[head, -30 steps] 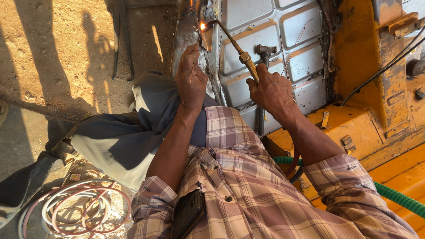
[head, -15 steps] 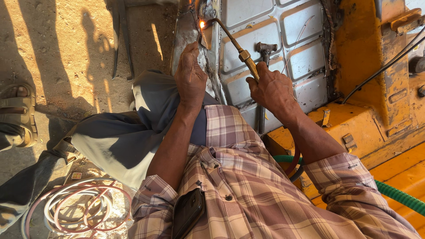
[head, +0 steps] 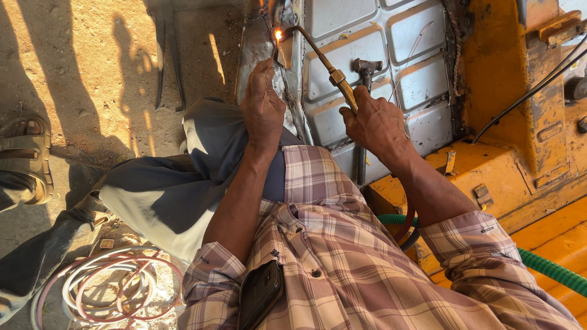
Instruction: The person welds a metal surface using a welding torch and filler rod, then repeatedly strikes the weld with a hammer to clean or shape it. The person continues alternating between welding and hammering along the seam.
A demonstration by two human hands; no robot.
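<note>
A brass gas torch was gripped in the right hand at upper centre of the frame, the fingers closed round its handle, and its bent tip was pointed up-left to a small bright flame near the top edge. A thin filler rod was pinched in the left hand, just left of the torch, with its end brought close to the flame. The two hands were held apart, on either side of a dented metal seam. The flame was set against the left edge of a grey ribbed metal panel. A hammer was seen resting on that panel behind the right hand. A yellow machine body filled the right side. A green hose ran at lower right, and coiled wire lay at lower left. A sandalled foot of another person was seen at the left edge.
</note>
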